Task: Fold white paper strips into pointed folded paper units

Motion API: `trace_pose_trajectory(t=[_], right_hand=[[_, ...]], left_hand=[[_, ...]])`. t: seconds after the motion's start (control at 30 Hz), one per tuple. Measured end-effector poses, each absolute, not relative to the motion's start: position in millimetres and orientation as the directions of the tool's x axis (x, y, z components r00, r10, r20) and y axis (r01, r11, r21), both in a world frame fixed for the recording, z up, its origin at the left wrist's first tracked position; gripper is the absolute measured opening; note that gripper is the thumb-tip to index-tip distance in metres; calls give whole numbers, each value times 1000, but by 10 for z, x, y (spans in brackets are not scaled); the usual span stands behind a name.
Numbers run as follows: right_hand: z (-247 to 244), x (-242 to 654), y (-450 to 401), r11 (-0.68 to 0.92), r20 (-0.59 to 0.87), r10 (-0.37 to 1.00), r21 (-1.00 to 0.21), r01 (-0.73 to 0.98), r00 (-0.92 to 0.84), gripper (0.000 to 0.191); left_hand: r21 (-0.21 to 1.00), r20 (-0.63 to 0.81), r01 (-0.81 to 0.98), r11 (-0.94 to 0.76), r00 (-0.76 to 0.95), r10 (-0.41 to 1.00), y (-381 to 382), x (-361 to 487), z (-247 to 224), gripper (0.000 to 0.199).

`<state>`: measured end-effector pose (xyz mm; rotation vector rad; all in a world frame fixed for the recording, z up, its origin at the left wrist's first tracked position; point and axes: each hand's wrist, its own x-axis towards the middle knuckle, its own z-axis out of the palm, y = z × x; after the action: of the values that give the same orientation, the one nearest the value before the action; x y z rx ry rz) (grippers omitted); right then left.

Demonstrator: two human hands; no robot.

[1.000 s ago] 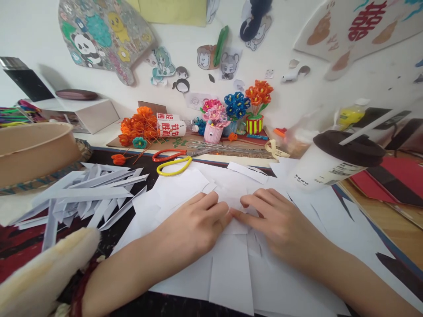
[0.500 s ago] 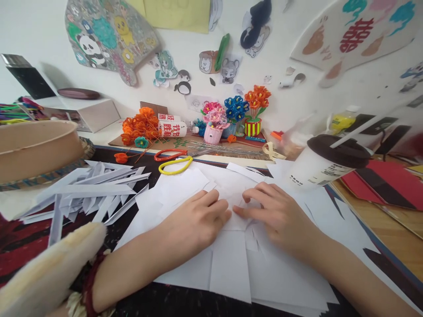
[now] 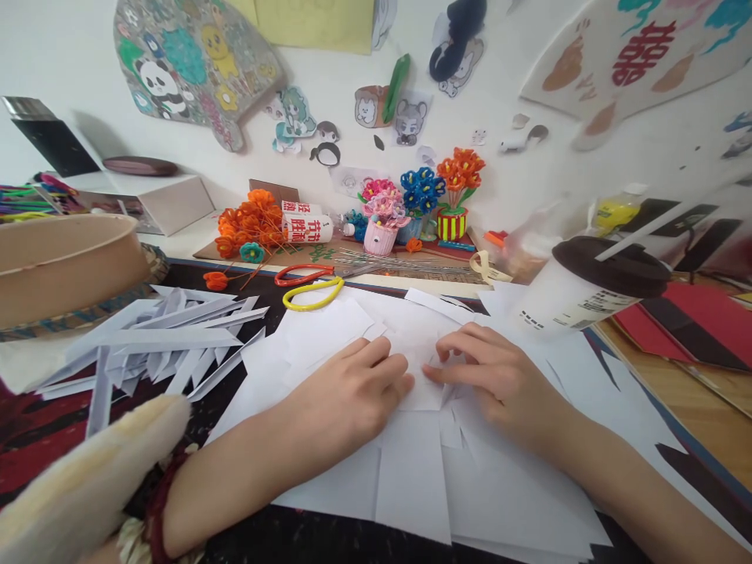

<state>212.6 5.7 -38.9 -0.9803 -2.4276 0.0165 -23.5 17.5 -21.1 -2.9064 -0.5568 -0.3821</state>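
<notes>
Along the back edge of the desk (image 3: 702, 395) stand pink flowers (image 3: 381, 205), blue flowers (image 3: 421, 190) and, in a striped pot (image 3: 452, 226), orange flowers (image 3: 461, 170). A tan bowl (image 3: 70, 262) sits toward the back left corner, and a white cup (image 3: 558, 294) (dark lid, pale straw poking out) stands toward the back right corner.

single head-worn view, looking forward and down, close above white papers (image 3: 517, 486), wall (image 3: 235, 176) beyond

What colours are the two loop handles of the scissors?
One handle is red, the other yellow; both show in the head view.
</notes>
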Motion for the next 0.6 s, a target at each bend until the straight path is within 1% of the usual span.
trace_pose_trajectory(t=[0.13,0.23,0.4,0.53,0.6], right_hand=[[-384,2139,66,738,437,639,-118,664,-633,48],[-368,2157,71,731,431,651,-132,670,-625,50],[-330,2214,90,749,414,640,-145,647,-648,45],[-340,2215,88,747,473,621,-118,654,-625,42],[-343,2192,65,735,524,622,-133,665,-582,41]], left_hand=[[-106,284,382,-918,897,340,168,-236,-202,18],[-104,287,391,-914,892,349,160,-239,-201,16],[-116,280,381,-917,898,338,156,-243,-189,15],[-119,284,380,-917,898,336,166,-234,-184,15],[-114,285,384,-916,896,340,169,-231,-182,15]])
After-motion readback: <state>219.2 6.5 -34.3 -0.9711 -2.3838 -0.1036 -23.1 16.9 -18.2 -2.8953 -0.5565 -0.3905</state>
